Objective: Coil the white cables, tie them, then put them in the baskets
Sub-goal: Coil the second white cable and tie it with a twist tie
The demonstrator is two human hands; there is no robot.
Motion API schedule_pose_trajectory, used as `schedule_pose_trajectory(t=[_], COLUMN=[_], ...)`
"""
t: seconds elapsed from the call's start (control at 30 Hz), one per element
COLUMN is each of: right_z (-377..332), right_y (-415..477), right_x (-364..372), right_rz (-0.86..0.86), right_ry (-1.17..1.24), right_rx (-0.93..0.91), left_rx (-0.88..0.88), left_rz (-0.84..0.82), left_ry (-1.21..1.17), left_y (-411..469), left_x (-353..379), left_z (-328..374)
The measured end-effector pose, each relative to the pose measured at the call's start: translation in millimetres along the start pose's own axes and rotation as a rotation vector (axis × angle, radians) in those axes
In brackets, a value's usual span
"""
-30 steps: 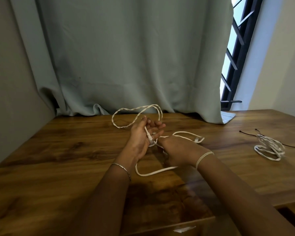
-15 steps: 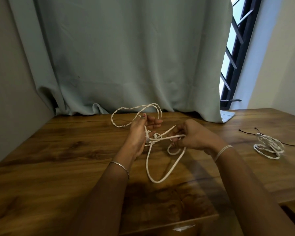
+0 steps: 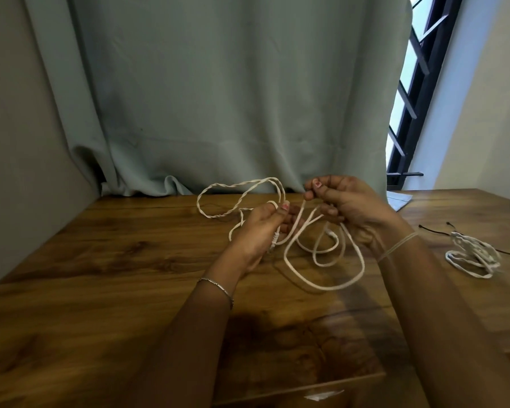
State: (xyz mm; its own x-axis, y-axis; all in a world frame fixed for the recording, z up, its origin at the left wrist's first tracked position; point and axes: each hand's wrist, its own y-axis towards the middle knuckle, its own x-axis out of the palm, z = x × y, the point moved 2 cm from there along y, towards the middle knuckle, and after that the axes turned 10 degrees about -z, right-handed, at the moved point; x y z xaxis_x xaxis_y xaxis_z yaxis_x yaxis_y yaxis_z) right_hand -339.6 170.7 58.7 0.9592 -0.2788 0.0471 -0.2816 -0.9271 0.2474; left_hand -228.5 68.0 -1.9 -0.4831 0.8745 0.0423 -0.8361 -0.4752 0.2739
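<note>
cable (image 3: 324,285): white, reading off-white in the dim light; far loop shows a twisted, rope-like pattern.
second cable bundle (image 3: 471,257): white.
ties (image 3: 433,229): black.
table (image 3: 100,275): warm brown wood, dark grain streaks and knot marks, paler glossy patches.
curtain (image 3: 233,98): plain grey-green.
window bars (image 3: 424,69): black against bright pale glass.
right wall (image 3: 489,113): cream.
left wall (image 3: 12,142): grey-beige.
bracelet (image 3: 217,287): silver.
wrist band (image 3: 398,245): pale tan (thin, so the shade is hard to fix).
nails (image 3: 317,183): reddish-pink polish.
scrap (image 3: 324,395) at the table's front edge: white.
</note>
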Motion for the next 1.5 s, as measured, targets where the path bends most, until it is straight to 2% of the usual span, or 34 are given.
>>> schedule_pose_trajectory(t=[0.17, 0.27, 0.43, 0.6, 0.67, 0.87, 0.97, 1.07, 1.17, 1.3, 1.43, 1.5], right_z=[2.3, 14.2, 32.3, 39.1, 36.7, 42.0, 48.5, 60.0, 67.4, 76.2, 83.0, 89.2], right_y=[23.9, 42.0, 59.4, 63.4, 61.7, 52.8, 49.6, 44.7, 39.5, 40.3, 37.8, 37.8], right_x=[8.2, 8.3, 3.2, -11.4, -15.8, -14.5, -21.9, -22.1, -9.8, 0.0, 4.7, 6.5], right_rz=[-0.101, -0.065, 0.041, -0.029, -0.067, -0.111, -0.071, -0.093, -0.137, -0.267, -0.433, -0.461], right_ry=[-0.53, -0.62, -0.991, -1.143, -1.188, -1.255, -1.129, -1.055, -1.132, -1.168, -1.287, -1.388], right_rx=[-0.224, -0.261, -0.308, -0.203, -0.154, -0.176, -0.145, -0.137, -0.133, -0.089, -0.021, 0.049], left_rx=[-0.053, -0.09, -0.157, -0.223, -0.266, -0.474, -0.44, -0.325, -0.184, -0.046, 0.028, 0.045], left_rz=[-0.068, -0.06, 0.027, 0.122, 0.118, -0.228, -0.356, -0.383, -0.321, -0.151, 0.059, 0.145], left_ry=[-0.087, -0.109, -0.013, 0.102, 0.043, -0.351, -0.454, -0.603, -0.747, -0.875, -0.89, -0.871], left_y=[-4.9, -4.8, -5.2, -0.4, -0.6, -7.5, -9.2, -6.3, -0.7, 4.3, 6.8, 6.9], left_x=[5.4, 0.8, -5.3, -9.4, -11.9, -11.7, -7.7, -6.2, -7.3, -7.7, -9.1, -10.7], left_z=[5.4, 5.7, 6.0, -0.5, 0.1, -0.4, -2.3, -1.1, 0.7, 0.1, -1.0, -1.0])
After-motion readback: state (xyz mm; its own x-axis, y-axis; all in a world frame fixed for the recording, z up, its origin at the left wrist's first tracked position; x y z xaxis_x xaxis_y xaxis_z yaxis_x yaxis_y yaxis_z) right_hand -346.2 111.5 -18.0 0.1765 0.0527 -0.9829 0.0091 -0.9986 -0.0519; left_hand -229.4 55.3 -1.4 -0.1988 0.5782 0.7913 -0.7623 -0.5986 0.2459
